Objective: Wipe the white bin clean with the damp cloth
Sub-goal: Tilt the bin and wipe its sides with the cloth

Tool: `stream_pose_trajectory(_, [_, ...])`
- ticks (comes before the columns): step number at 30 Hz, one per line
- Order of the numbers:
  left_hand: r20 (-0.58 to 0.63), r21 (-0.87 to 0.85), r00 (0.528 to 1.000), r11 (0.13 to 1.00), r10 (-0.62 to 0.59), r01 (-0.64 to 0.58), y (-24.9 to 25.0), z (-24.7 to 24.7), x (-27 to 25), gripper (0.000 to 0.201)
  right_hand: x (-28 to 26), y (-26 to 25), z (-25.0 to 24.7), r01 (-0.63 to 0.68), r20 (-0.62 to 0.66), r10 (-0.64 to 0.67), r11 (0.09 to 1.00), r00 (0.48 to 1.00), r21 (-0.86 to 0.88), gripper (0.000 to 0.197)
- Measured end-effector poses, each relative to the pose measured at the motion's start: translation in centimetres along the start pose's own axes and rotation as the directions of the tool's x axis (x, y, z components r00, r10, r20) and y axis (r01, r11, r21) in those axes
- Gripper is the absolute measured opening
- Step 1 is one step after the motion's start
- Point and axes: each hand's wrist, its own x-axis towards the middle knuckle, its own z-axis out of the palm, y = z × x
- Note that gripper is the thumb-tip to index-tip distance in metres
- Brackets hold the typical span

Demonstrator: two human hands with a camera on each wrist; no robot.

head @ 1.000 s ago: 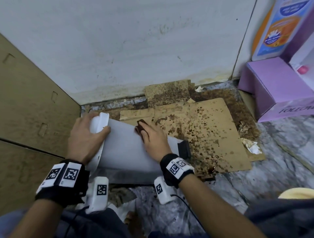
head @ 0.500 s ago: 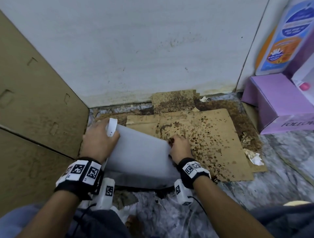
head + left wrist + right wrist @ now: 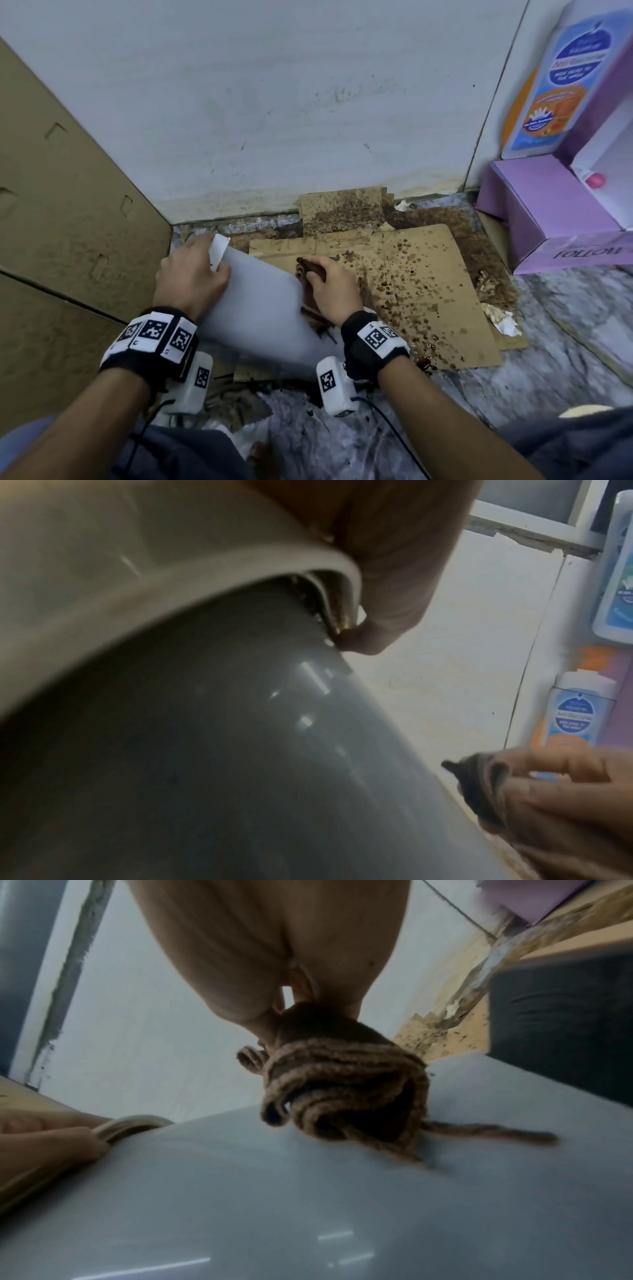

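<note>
The white bin (image 3: 260,308) lies on its side on the floor, rim to the left. My left hand (image 3: 191,277) grips its rim (image 3: 240,569), fingers curled over the edge. My right hand (image 3: 330,287) holds a bunched brown cloth (image 3: 310,291) and presses it on the bin's upper side wall. In the right wrist view the cloth (image 3: 346,1088) sits crumpled on the smooth wall (image 3: 308,1218), one corner trailing right. The left wrist view shows the bin wall (image 3: 222,750) and my right hand's fingers (image 3: 555,796) on the cloth (image 3: 479,785).
Stained cardboard (image 3: 428,291) with brown splatter lies under and right of the bin. A cardboard panel (image 3: 68,222) stands close on the left, a white wall (image 3: 274,102) behind. A purple box (image 3: 548,212) and a bottle (image 3: 565,85) stand at the right.
My right hand with the cloth slid down to the bin's right end, then came back up onto its upper side. The left hand kept its hold on the rim.
</note>
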Motion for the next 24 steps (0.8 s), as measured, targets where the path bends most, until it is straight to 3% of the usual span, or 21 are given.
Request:
stream_pose_trajectory(4, [-0.084, -0.007, 0.99, 0.994, 0.11, -0.111, 1.1, -1.2, 0.2, 0.049, 0.3, -2.3, -0.7, 0.047, -0.071, -0.038, 0.991, 0.997, 0.127, 0.029])
stream_pose_trajectory(7, [-0.132, -0.025, 0.975, 0.983, 0.179, -0.184, 1.9, -1.3, 0.5, 0.055, 0.6, -3.8, -0.2, 0.153, -0.143, -0.125, 0.967, 0.982, 0.203, 0.03])
stream_pose_trajectory(13, [-0.137, -0.061, 0.95, 0.955, 0.279, -0.29, 2.9, 1.1, 0.0, 0.058, 0.9, -1.8, 2.9, 0.315, -0.175, -0.311, 0.949, 0.934, -0.007, 0.032])
stream_pose_trajectory(17, [-0.166, -0.075, 0.922, 0.928, 0.349, -0.364, 2.5, 0.9, 0.8, 0.057, 0.7, 1.0, 3.3, 0.221, -0.212, -0.252, 0.962, 0.944, -0.162, 0.038])
stream_pose_trajectory(19, [-0.217, -0.088, 0.901, 0.912, 0.375, -0.4, 2.0, 0.9, 0.9, 0.053, 0.5, 2.8, 3.0, 0.137, -0.161, -0.176, 0.964, 0.971, -0.227, 0.041])
stream_pose_trajectory(24, [-0.319, -0.28, 0.908, 0.888, 0.271, -0.364, 0.3, 2.1, 0.8, 0.056, 0.5, 8.5, 0.6, 0.016, 0.006, -0.015, 0.965, 1.0, -0.261, 0.039])
